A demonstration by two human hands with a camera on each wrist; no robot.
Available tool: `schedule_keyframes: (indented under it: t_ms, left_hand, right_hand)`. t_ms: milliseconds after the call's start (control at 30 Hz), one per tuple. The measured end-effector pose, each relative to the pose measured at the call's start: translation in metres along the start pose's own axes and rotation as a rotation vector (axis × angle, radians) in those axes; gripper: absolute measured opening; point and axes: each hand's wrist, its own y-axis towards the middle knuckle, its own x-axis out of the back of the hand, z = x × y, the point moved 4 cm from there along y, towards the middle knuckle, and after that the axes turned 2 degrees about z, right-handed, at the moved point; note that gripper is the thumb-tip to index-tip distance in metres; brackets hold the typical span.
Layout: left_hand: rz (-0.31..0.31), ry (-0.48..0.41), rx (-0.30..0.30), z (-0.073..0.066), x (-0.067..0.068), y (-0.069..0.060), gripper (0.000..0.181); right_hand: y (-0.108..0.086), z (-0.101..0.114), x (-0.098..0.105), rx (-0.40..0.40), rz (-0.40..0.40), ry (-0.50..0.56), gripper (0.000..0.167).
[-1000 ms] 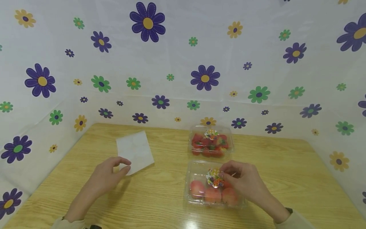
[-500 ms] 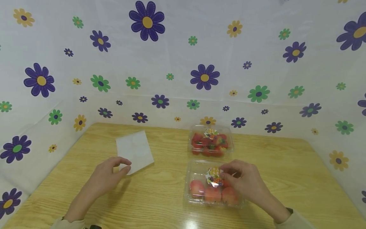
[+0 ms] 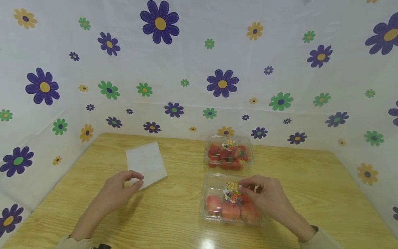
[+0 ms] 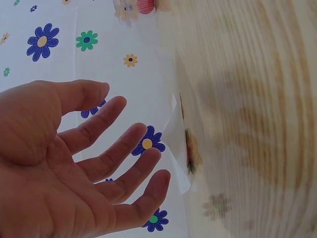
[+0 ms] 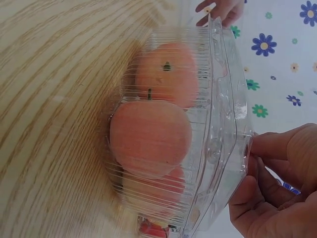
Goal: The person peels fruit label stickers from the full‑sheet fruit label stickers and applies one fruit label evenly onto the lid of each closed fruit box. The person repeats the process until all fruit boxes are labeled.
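In the head view my right hand is over a clear plastic box of peach-coloured fruit. Its thumb and index finger pinch the right edge of a round fruit-print sticker on the lid. The right wrist view shows these fingertips close against the lid, with the fruit visible through the ribbed side. My left hand hovers with relaxed, spread fingers by the near corner of a white paper sheet. Nothing lies in its palm in the left wrist view.
Behind the fruit box stands a second clear box of strawberries, also with a sticker. Both are on a wood-grain table. A white flower-print curtain encloses the back and sides.
The glare on the sticker held by my right hand shifts slightly. Both hands, the boxes and the paper stay where they were.
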Motion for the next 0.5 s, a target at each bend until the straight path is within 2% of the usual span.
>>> schedule_keyframes:
  t_ms: [367, 500]
  left_hand:
    - [0.014, 0.001, 0.004, 0.0022, -0.0003, 0.0015, 0.033]
    - [0.013, -0.002, 0.007, 0.0013, -0.0001, 0.0006, 0.032]
  right_hand:
    - [0.0012, -0.0024, -0.0012, -0.029, 0.006, -0.022, 0.011]
    - [0.0011, -0.0015, -0.0014, -0.005, 0.002, -0.032, 0.011]
